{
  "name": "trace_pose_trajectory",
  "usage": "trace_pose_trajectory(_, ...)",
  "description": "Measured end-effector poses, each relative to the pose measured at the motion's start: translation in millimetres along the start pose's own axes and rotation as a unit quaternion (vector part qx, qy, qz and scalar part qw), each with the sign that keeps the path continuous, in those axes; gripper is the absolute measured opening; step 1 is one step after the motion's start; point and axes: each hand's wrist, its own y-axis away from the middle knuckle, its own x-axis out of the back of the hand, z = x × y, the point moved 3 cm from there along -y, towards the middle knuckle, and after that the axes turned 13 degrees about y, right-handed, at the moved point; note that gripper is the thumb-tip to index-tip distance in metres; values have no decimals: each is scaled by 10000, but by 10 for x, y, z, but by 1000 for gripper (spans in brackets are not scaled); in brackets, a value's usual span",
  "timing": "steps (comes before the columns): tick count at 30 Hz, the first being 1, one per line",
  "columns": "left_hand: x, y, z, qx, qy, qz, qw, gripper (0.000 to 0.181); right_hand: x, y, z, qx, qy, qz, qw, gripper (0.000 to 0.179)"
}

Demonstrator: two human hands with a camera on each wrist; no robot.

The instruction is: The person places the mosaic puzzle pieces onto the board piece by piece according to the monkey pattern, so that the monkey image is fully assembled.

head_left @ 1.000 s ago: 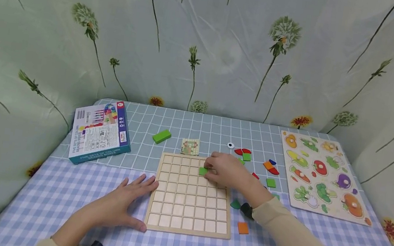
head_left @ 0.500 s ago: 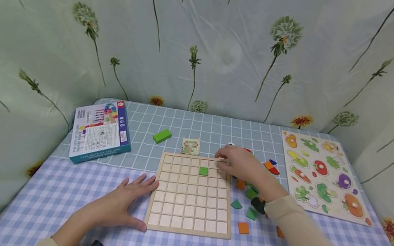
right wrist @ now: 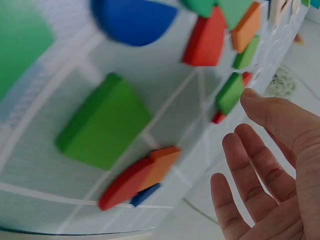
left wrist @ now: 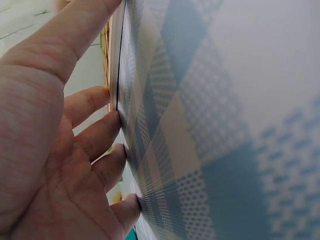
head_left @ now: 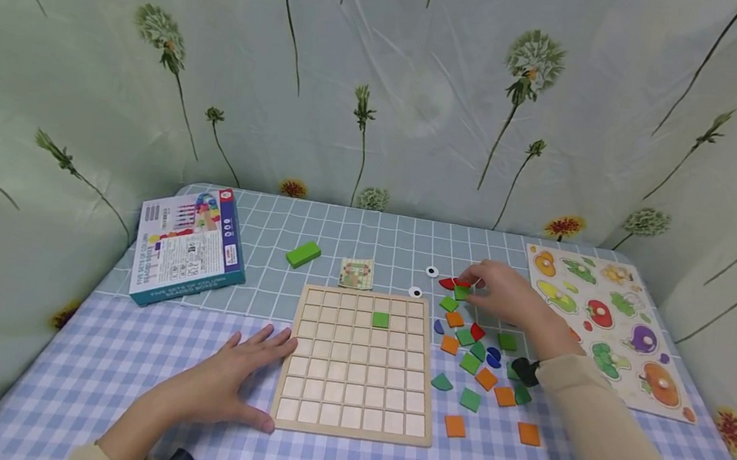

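Note:
A wooden grid board lies on the checked cloth, with one green square tile in a cell of its second row. Along the board's left edge rests my left hand, fingers spread, thumb at the near corner. The left wrist view shows those fingertips against the edge and cloth. My right hand is over the loose pieces at the back right. Its thumb and fingers are apart beside another green square tile that lies by red pieces. Whether the thumb touches that tile is unclear.
Loose green, orange, red and blue pieces, including an orange square, lie right of the board. A pattern card and a green block sit behind it. A box stands left, a vegetable puzzle right.
My right hand has left the green tile in its cell and moved right, off the board, to the loose pieces. My left hand has stayed in place.

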Motion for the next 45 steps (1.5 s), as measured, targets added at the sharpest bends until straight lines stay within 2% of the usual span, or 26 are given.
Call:
trace_pose_trajectory(6, -15, -6, -13, -35, -6, 2, 10000, 116, -112, -16, 126, -74, -53, 39, 10000, 37)
trace_pose_trajectory(13, -15, -3, -21, 9, -3, -3, 10000, 116, -169, -47, 177, -72, -6, 103, 9999, 38)
trace_pose_trajectory(45, -6, -5, -4, 84, 13, 17, 10000, 115, -174, -104, 201, 38, -134, -25, 9999, 32)
